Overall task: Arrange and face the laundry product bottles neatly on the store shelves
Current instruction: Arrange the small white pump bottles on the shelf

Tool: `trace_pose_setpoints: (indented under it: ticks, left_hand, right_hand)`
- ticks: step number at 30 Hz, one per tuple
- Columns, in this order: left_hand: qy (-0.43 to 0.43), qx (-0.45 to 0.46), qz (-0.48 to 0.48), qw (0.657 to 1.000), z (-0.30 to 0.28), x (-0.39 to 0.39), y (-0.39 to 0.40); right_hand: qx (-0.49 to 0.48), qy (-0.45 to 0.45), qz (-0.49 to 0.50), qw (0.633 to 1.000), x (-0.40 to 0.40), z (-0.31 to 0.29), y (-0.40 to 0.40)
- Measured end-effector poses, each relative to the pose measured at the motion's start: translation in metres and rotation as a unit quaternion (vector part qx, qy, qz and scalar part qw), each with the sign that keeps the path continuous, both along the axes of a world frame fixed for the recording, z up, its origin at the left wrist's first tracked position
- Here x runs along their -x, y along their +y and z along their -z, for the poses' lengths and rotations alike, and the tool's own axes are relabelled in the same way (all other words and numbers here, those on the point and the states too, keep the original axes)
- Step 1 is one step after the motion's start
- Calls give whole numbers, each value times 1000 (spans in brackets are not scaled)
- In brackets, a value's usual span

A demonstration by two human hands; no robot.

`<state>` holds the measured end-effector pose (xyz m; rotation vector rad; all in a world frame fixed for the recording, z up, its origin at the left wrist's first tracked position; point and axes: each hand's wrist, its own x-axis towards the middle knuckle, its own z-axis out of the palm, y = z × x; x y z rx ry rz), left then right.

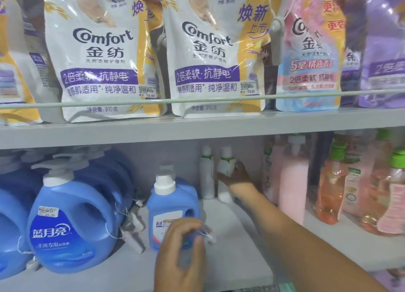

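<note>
On the lower shelf (230,243) my right hand (237,176) reaches to the back and grips a slim white bottle (225,162) with a white cap. A second white bottle (206,175) stands just left of it, touching or nearly so. Near the front, my left hand (180,254) is blurred, its fingers curled against the lower front of a small blue detergent bottle (172,206) with a white cap. A white security tag (209,237) on a string shows at my fingertips.
Large blue detergent jugs (70,221) fill the lower left, with tags (133,232) hanging between them. Pink and orange bottles (293,182) crowd the right. Comfort refill pouches (103,57) stand on the upper shelf behind a rail (197,100).
</note>
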<state>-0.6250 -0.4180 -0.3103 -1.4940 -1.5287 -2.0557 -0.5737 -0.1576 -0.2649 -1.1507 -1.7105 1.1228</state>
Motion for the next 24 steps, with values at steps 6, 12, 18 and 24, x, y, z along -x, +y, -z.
trace_pose_setpoints:
  ticks: [6, 12, 18, 24]
  left_hand:
    - [-95, 200, 77, 972, 16, -30, 38]
    - [-87, 273, 25, 958, -11, -54, 73]
    - [-132, 241, -7, 962, -13, -68, 46]
    - [-163, 209, -34, 964, -15, -52, -1]
  right_hand:
    - [-21, 25, -39, 999, -35, 7, -37]
    - [-47, -57, -151, 986, -96, -9, -81]
    - [77, 26, -82, 993, -90, -2, -52]
    - [19, -61, -78, 995, -2, -9, -28]
